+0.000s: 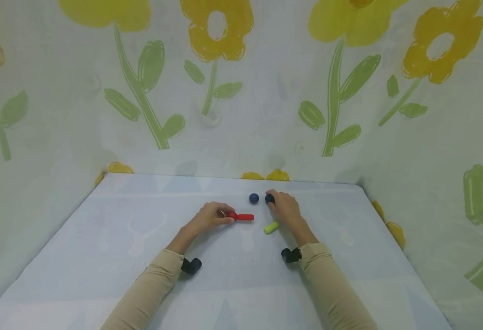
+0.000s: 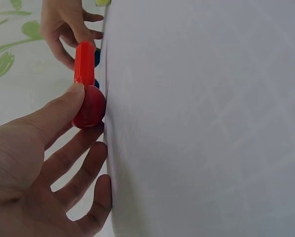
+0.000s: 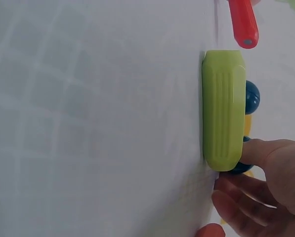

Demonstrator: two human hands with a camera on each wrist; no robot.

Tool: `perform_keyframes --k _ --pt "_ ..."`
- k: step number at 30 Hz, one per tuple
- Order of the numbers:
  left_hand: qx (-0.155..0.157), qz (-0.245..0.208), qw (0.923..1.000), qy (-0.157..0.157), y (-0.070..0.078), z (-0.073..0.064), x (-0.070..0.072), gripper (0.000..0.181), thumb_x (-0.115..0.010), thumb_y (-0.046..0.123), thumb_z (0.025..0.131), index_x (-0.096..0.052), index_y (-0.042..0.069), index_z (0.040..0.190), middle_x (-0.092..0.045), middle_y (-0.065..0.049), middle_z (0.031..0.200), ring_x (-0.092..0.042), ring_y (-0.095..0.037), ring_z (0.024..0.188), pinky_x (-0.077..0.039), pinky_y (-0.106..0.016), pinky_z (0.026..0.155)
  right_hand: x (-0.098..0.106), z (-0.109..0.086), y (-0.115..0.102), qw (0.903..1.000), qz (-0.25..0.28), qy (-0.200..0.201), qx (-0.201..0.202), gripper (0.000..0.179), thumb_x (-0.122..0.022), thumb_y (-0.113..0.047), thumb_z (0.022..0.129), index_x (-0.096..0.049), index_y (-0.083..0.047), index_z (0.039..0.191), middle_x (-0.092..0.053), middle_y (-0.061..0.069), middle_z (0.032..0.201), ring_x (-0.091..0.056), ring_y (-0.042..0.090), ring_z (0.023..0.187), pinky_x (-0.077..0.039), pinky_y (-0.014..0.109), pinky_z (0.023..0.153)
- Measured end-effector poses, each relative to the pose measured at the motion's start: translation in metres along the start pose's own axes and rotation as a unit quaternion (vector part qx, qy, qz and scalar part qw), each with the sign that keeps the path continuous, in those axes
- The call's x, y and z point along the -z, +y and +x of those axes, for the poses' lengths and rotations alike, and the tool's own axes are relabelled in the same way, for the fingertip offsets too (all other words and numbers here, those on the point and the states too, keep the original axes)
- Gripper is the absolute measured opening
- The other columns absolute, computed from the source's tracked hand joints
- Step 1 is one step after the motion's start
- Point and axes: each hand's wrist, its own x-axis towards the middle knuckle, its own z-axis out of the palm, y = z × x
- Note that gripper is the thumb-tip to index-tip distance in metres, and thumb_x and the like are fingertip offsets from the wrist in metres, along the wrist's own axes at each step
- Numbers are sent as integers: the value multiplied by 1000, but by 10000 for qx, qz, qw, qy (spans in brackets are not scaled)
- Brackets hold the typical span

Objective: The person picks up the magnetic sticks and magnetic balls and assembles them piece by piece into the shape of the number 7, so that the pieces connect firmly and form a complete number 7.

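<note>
Plainly, the two hands are apart, each pinching one ball. The left hand (image 1: 209,217) holds the one red ball (image 2: 90,108) between thumb and finger; the one red stick (image 2: 85,64) meets that ball end-on and points towards the table's right edge. The right hand (image 1: 286,207) grips one dark blue ball (image 1: 269,199), with thumb and fingers round its sides. Beside it, just to the left and not touching it, is the second blue ball (image 1: 254,198); both blue balls are close to the far edge of the table (image 1: 233,293), a little right of that edge's middle. The one green stick (image 3: 224,108) lies on the table under the right wrist, slantwise, farther from the far edge than the balls. That makes three balls and two sticks. Further out come two black gadgets (image 1: 191,266), one at each wrist, and two tan sleeves (image 1: 332,286) reaching in over the near edge. Beyond the far edge rises a pale wall (image 1: 258,137), with five big flower heads (image 1: 237,27) along the top, some cut off.
</note>
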Motion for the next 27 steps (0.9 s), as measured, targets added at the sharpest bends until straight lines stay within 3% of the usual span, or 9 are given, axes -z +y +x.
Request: perform_keyframes --k 9,27 --pt "74 21 10000 -32 -2 2 -2 33 -76 26 86 -71 18 118 -72 2 106 -60 -13 89 -52 -25 79 1 -2 0 9999 94 -23 -56 42 -66 -21 95 -57 -17 135 -66 14 126 -63 33 116 -50 49 98" --pt "12 22 10000 14 -2 1 -2 32 -76 26 86 -71 18 117 -72 2 104 -60 -12 88 -52 -26 80 7 -14 2 9968 796 -108 -65 42 -65 -21 95 -56 -17 136 -63 14 133 -58 33 124 -47 51 102"
